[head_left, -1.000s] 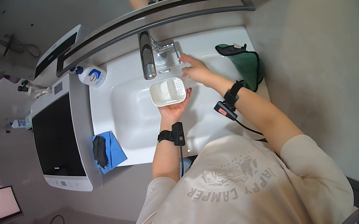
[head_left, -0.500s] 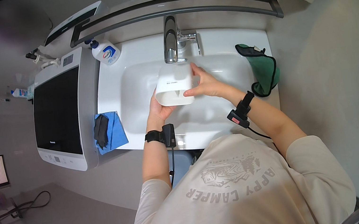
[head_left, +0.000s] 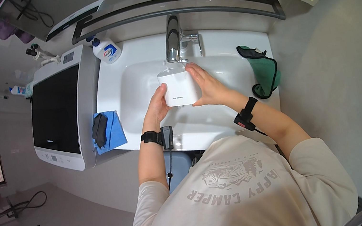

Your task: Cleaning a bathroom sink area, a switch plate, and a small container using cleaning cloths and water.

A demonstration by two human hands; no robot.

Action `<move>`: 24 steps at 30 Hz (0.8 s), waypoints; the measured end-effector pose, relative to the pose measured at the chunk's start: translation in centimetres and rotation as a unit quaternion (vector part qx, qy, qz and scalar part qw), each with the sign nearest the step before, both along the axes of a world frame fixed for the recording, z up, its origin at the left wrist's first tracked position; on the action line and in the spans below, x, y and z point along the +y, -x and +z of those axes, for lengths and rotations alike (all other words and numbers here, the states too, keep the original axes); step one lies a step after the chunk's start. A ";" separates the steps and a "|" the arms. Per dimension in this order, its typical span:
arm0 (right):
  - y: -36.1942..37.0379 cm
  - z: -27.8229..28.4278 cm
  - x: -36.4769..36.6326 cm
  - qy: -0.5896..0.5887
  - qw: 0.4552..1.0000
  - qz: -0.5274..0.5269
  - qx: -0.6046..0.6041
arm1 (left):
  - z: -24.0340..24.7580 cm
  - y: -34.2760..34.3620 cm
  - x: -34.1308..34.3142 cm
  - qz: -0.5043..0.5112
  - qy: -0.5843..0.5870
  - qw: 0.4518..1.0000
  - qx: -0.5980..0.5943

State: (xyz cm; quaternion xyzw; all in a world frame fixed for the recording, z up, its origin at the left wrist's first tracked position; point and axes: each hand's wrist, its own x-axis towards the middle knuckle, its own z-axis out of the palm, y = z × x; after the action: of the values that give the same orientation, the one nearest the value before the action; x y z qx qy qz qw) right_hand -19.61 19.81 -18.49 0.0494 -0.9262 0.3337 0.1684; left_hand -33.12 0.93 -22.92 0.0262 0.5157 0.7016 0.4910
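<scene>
Both the left hand [head_left: 157, 104], at 9 o'clock, and the right hand [head_left: 210, 86], at 3, curl halfway around the white tub [head_left: 180, 87] over the sink [head_left: 134, 92], the tap [head_left: 173, 42] at 12. If its smooth sides are wet, the white tub could slip and fall.

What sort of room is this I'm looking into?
Probably a bathroom or washroom: there is a white washbasin with a chrome tap, and a white pump bottle with a blue top stands at its back left corner.
</scene>
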 end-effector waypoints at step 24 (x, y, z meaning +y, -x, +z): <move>1.6 -1.2 -1.6 0.550 0.749 -0.200 -0.312 | -0.3 -3.0 2.3 0.114 0.082 0.984 -0.109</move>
State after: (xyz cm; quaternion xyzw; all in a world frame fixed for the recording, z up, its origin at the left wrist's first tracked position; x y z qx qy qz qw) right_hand -21.17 18.22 -19.69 -0.3449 -0.5725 0.7406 -0.0695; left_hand -30.11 3.24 -23.19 -0.1500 0.5142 0.7071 0.4617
